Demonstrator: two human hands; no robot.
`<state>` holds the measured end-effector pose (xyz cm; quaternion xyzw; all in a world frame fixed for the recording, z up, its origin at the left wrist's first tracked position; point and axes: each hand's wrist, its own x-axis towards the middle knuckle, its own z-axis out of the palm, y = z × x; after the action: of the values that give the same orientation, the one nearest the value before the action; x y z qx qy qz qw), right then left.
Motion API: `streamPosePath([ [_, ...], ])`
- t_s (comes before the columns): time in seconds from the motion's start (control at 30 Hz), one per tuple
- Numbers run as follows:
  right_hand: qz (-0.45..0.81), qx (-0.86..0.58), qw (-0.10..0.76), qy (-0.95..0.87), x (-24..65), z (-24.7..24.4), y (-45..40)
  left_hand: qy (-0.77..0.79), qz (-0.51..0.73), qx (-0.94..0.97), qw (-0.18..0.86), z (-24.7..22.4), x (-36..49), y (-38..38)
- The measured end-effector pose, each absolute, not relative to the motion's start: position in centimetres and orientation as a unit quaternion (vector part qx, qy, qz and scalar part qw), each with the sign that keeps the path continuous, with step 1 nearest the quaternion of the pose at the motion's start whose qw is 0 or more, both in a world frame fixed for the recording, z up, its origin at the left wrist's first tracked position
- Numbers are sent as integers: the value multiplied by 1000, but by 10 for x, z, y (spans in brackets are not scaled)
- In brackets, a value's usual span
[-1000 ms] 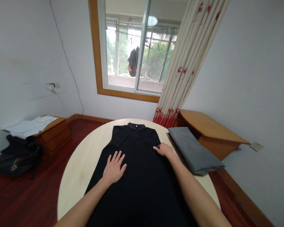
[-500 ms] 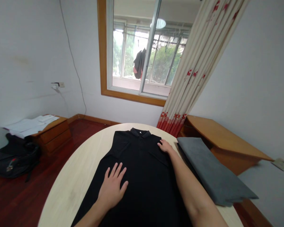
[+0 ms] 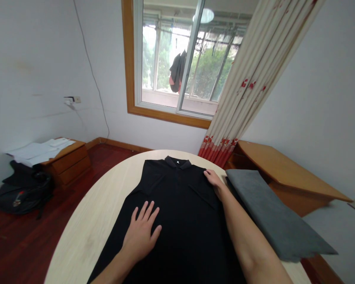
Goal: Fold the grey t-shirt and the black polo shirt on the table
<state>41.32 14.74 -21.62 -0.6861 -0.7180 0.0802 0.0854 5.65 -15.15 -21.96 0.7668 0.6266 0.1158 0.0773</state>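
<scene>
A black polo shirt (image 3: 177,221) is spread out front side up on a round pale table (image 3: 85,221), its collar at the far end and its lower part running out of view. My left hand (image 3: 140,232) rests flat on the left side of the shirt's body, fingers spread and holding nothing. At the shirt's far right shoulder edge is my right hand (image 3: 214,181), its fingers drawn together on the fabric. Both sleeves look folded in over the front. To the right of my right forearm lies a folded grey cloth (image 3: 272,213), overhanging the table edge.
A wooden desk (image 3: 284,169) stands behind the grey cloth at the right. Beyond the table hang a floral curtain (image 3: 236,90) and a window (image 3: 180,59). On the left, a low wooden cabinet (image 3: 71,161) bears papers, with a black bag (image 3: 23,193) on the floor.
The fingers of my right hand have come closer together at the shoulder edge. My left hand stays flat in place. The whole view has shifted slightly.
</scene>
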Motion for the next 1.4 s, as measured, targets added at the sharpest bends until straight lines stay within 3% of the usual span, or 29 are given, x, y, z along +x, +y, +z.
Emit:
streamPosePath([
  [0.5, 2, -734, 69, -675, 361, -225, 100, 625, 107, 769, 77, -216, 57, -153],
  [0.67, 50, -725, 26, -686, 355, -227, 83, 624, 115, 769, 79, -215, 57, -154],
  [1.07, 83, -733, 44, -674, 379, -214, 111, 623, 125, 768, 73, -218, 55, -154],
  [1.27, 3, -719, 71, -692, 357, -203, 55, 625, 123, 768, 59, -218, 57, -154],
  [1.4, 7, -700, 42, -713, 356, -213, -3, 627, 121, 768, 46, -218, 57, -155],
])
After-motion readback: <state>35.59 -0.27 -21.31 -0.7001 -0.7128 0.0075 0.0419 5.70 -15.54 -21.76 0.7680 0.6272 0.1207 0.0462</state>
